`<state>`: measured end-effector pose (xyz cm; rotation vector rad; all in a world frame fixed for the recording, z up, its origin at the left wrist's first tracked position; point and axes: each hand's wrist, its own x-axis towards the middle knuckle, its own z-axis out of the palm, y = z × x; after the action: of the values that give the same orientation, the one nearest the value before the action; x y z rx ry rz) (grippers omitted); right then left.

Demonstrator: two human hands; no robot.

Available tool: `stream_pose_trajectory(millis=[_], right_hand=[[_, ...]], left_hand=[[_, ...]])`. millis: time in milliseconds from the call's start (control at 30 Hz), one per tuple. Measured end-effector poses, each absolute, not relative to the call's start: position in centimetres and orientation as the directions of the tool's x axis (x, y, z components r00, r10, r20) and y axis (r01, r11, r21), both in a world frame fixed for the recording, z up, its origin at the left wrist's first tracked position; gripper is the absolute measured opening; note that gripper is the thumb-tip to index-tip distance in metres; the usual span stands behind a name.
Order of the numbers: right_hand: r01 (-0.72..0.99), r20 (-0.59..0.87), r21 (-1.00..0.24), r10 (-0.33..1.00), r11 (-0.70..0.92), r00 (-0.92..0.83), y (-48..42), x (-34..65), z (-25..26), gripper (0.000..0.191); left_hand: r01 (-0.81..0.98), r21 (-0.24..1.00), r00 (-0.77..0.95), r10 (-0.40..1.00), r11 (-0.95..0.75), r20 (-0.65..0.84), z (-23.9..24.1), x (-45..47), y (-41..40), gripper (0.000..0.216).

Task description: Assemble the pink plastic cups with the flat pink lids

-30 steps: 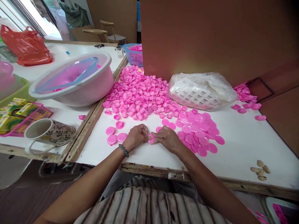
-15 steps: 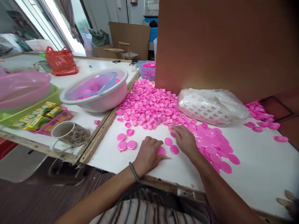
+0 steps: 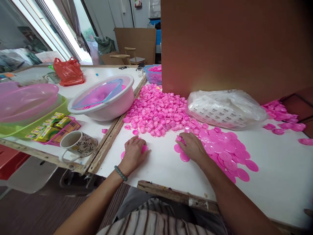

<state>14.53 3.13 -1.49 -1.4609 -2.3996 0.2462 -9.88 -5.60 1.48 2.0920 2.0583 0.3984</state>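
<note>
My left hand (image 3: 134,154) lies palm down on the white table (image 3: 166,169), its fingers bent over a few flat pink discs (image 3: 144,148) left of the piles. My right hand (image 3: 192,147) rests further right at the near edge of the spread of flat pink discs (image 3: 227,153). Its fingertips are curled round a small pink cap (image 3: 178,138). Behind both hands lies a big heap of small pink caps (image 3: 158,111). Two loose discs (image 3: 182,153) lie just under my right hand.
A clear bag of printed labels (image 3: 225,109) sits behind the discs against a brown board (image 3: 232,45). On the left table stand a white basin (image 3: 105,101), a patterned mug (image 3: 78,143), a pink tray of small packets (image 3: 53,129), a red bag (image 3: 68,70) and a blue basket (image 3: 153,73).
My hands parted from the middle. The left one slid a disc left to the small group; the right one reached forward to the edge of the cap heap. The camera rose and turned left.
</note>
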Motion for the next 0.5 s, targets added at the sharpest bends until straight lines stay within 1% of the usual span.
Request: stream_pose_trajectory(millis=[100, 167, 233, 300, 333, 400, 500], right_hand=[[0.812, 0.157, -0.399, 0.904, 0.426, -0.398, 3.0, 14.6, -1.5, 0.012], [0.796, 0.173, -0.448, 0.913, 0.406, -0.369, 3.1, 14.8, -1.4, 0.013], [0.779, 0.209, -0.485, 0.918, 0.397, -0.338, 3.3, 15.2, -1.3, 0.016], [0.77, 0.231, -0.506, 0.921, 0.389, -0.314, 3.4, 15.7, -1.2, 0.02], [0.771, 0.23, -0.508, 0.923, 0.385, -0.309, 3.5, 16.0, -1.2, 0.022], [0.779, 0.209, -0.496, 0.924, 0.383, -0.321, 3.6, 16.5, -1.4, 0.023], [0.785, 0.201, -0.453, 0.907, 0.421, -0.37, 3.5, 16.7, -1.8, 0.022]], left_hand=[[0.94, 0.339, 0.01, 0.999, -0.027, 0.051, 2.4, -10.8, -5.3, 0.022], [0.934, 0.358, -0.017, 0.994, -0.023, 0.108, 3.1, -11.0, -4.8, 0.025], [0.93, 0.367, -0.064, 0.978, -0.014, 0.199, 3.6, -10.5, -4.2, 0.026], [0.924, 0.378, -0.045, 0.967, -0.054, 0.249, 3.8, -8.9, -3.6, 0.023], [0.916, 0.388, 0.003, 0.968, -0.104, 0.252, 3.8, -7.7, -3.4, 0.022], [0.88, 0.41, 0.152, 0.961, -0.238, 0.231, 3.3, -4.9, -2.9, 0.018], [0.812, 0.42, 0.36, 0.914, -0.406, 0.188, 1.8, -1.1, -2.0, 0.019]])
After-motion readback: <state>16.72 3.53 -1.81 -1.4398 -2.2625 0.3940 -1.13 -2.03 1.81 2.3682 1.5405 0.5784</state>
